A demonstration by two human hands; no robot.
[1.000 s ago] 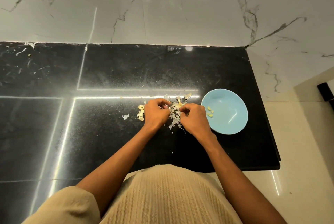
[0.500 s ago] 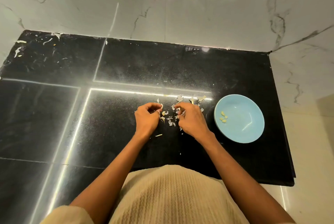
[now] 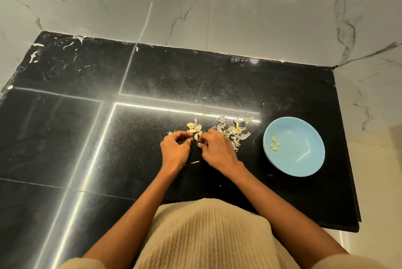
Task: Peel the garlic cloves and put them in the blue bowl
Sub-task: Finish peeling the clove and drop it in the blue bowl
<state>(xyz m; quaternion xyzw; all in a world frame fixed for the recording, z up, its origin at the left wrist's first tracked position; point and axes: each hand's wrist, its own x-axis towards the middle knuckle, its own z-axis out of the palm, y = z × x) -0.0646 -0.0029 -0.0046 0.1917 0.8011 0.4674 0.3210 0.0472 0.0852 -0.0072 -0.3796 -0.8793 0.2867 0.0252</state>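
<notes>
Both hands meet over the black counter. Left hand and right hand, fingers curled, pinch one garlic clove between them. Unpeeled cloves just beyond; peel scraps right. Blue bowl far right holds peeled cloves.

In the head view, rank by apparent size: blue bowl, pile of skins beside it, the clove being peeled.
1. blue bowl
2. pile of skins
3. clove, mostly hidden between the left hand and right hand, so its full size is unsure.
</notes>
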